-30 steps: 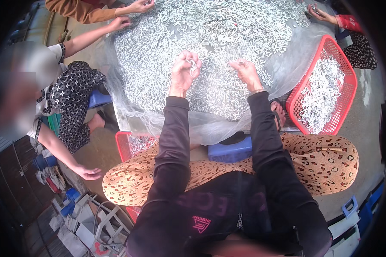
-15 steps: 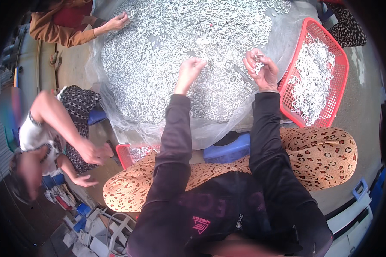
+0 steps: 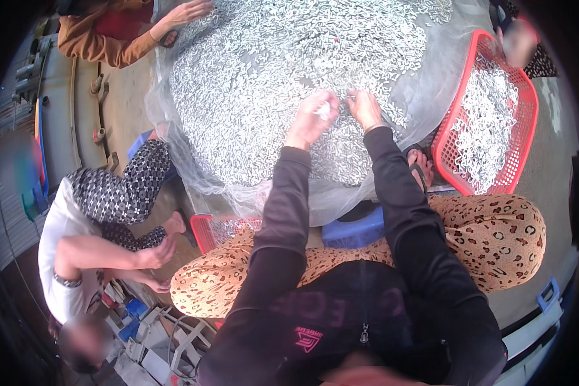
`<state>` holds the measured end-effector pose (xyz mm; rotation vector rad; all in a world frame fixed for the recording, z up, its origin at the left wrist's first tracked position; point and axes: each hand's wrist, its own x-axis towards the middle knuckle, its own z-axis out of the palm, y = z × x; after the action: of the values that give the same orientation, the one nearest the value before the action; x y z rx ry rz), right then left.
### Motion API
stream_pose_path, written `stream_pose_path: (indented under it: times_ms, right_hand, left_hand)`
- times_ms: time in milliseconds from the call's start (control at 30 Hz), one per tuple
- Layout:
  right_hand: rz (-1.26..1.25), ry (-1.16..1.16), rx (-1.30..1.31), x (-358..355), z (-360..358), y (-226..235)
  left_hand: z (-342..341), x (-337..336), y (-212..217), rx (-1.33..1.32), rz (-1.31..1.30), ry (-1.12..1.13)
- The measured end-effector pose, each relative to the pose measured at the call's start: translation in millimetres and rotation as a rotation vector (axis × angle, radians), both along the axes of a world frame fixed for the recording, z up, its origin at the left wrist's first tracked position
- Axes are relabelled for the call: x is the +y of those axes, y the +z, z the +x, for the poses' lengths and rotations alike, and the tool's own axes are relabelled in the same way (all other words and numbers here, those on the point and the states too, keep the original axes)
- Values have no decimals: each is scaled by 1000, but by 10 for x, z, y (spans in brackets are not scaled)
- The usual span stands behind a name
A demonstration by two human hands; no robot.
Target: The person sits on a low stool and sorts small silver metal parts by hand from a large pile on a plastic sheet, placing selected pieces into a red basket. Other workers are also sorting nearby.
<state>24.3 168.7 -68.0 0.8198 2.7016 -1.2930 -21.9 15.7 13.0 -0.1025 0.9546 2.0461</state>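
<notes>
Small white hook-like pieces lie in a wide layer on a clear plastic sheet in front of me. Over the near part of this layer, my left hand is closed around some of the white pieces; how many is hidden. Close beside it, my right hand points down at the layer with its fingers pinched together. What sits between those fingertips is too small to make out.
To the right stands a red plastic basket holding many more white pieces. Another red basket is by my left knee, and a blue stool is below the sheet's edge. Co-workers' arms show at far left and left.
My right hand has turned over and moved left, down to the pieces. My left hand shifted right toward it and now shows white pieces in its grip. The co-worker at left has leaned down.
</notes>
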Motion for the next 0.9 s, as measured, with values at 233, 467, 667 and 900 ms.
stream_pose_path:
  times_ms: [233,467,667,900]
  right_hand:
    - [-283,-102,49,105,69,-178]
    - [-960,-318,65,309,118,126]
    - [-2053,-334,266,433,104,428]
    - [-2016,-61,539,493,153,891]
  left_hand:
    - [191,0,-816,-609,-27,222]
    - [-958,-718,-677,-384,76,599]
    - [-539,-600,-337,343,-813,32]
    - [429,477,-631,1017,-1042,-184]
